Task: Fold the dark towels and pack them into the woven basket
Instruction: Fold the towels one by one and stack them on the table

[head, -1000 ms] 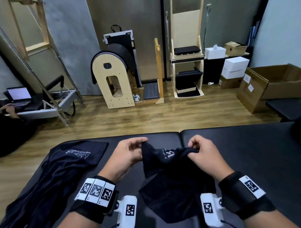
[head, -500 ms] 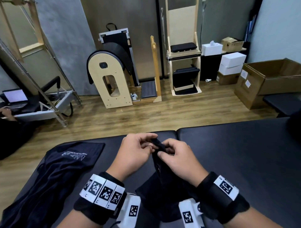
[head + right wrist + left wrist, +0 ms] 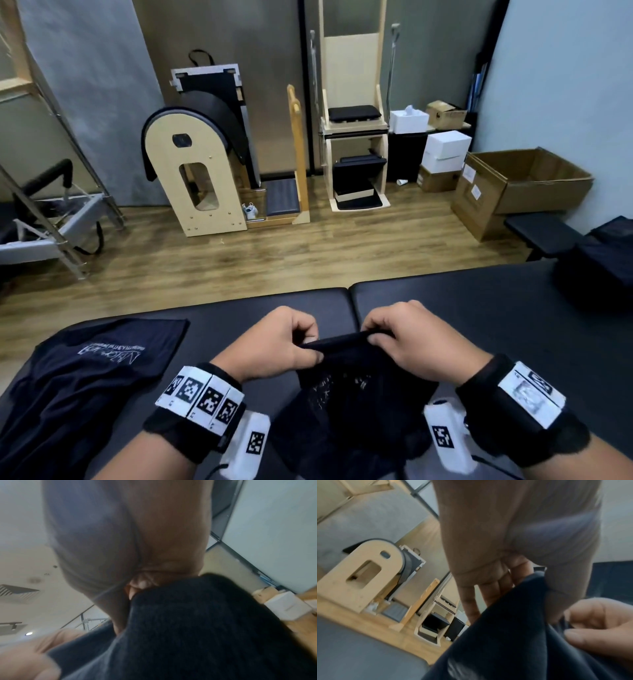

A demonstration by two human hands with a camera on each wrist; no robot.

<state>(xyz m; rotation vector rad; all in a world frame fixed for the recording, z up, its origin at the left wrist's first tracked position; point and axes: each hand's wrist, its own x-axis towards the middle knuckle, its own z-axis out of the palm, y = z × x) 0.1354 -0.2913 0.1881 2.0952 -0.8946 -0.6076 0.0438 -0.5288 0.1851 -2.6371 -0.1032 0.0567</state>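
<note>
A small dark towel point(image 3: 349, 394) hangs between my two hands above the black padded table point(image 3: 479, 325). My left hand point(image 3: 284, 342) pinches its top edge at the left end, and my right hand point(image 3: 407, 335) pinches the same edge at the right end. The cloth point(image 3: 513, 635) drapes down toward me with faint white lettering showing. The right wrist view is filled by the dark towel point(image 3: 197, 622) under my curled fingers. A second dark towel point(image 3: 78, 387) with white lettering lies spread at the table's left end. No woven basket shows in any view.
Dark folded fabric point(image 3: 603, 263) sits at the table's far right edge. Beyond the table is wooden floor with a wooden arched barrel point(image 3: 195, 171), a wooden chair frame point(image 3: 356, 154), white boxes point(image 3: 445, 150) and an open cardboard box point(image 3: 520, 185).
My hands came together at the towel's top edge, then drew apart again a short way, stretching the folded edge between them. The camera view also shifted slightly.
</note>
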